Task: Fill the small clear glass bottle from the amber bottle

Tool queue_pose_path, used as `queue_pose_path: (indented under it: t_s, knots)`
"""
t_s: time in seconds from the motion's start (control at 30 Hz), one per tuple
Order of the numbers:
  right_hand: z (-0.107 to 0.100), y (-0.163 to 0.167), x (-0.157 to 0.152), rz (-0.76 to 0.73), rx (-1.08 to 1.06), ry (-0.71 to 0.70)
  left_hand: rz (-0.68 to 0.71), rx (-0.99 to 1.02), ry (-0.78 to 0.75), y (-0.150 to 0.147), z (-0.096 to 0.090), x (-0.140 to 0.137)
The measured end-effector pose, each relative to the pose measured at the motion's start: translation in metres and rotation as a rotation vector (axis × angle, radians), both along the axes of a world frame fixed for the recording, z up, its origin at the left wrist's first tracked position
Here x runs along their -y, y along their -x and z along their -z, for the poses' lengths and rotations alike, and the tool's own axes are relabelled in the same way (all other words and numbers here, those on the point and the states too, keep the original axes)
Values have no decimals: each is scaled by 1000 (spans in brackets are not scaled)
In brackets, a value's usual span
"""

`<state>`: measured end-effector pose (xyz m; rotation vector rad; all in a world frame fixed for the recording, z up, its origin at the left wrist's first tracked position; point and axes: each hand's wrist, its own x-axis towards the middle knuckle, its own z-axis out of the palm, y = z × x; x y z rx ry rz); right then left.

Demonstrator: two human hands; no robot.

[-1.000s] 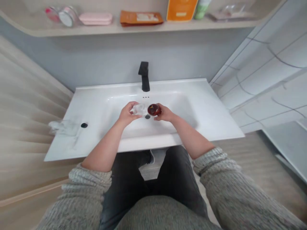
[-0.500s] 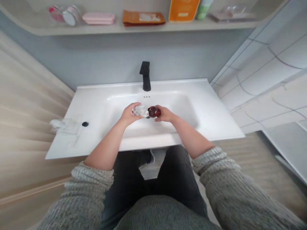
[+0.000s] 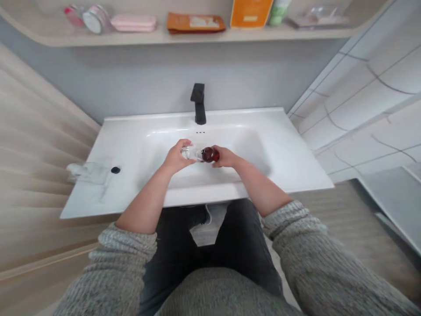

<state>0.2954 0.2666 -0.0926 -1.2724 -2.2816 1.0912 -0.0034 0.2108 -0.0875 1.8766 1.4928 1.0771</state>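
Gripping the clear container [image 3: 192, 153] with our left hand [image 3: 176, 158], we hold it over the white basin [image 3: 253, 145], fingers curved around its outer side. Our right hand [image 3: 226, 156] is closed around the dark red-brown bottle [image 3: 208, 154], also over the basin. We hold the two vessels side by side, bottle to the right of container; whether they touch, we cannot tell. Behind both hands, the black faucet [image 3: 199, 105] stands upright at the rear edge of the basin. On the tabletop [image 3: 120, 138] to our left, we note a small black disc [image 3: 115, 170] beside a transparent item [image 3: 90, 173], its exact kind too blurred to tell. Above the faucet, the shelf [image 3: 148, 40] carries a pink case [image 3: 133, 23], a brown-orange packet [image 3: 184, 23], an orange pouch [image 3: 251, 11] and a green-and-white container [image 3: 278, 14]
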Motion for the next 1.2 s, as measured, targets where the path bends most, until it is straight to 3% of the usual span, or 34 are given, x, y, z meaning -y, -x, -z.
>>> queue_pose_path:
  t_s: [0.37,1.2]
  knots:
    - [-5,1,2,-7,50,3,17,-42,-3,-1,-7,2]
    - [-3,1,1,-2,51,30,34,-89,-71,3,-2,0]
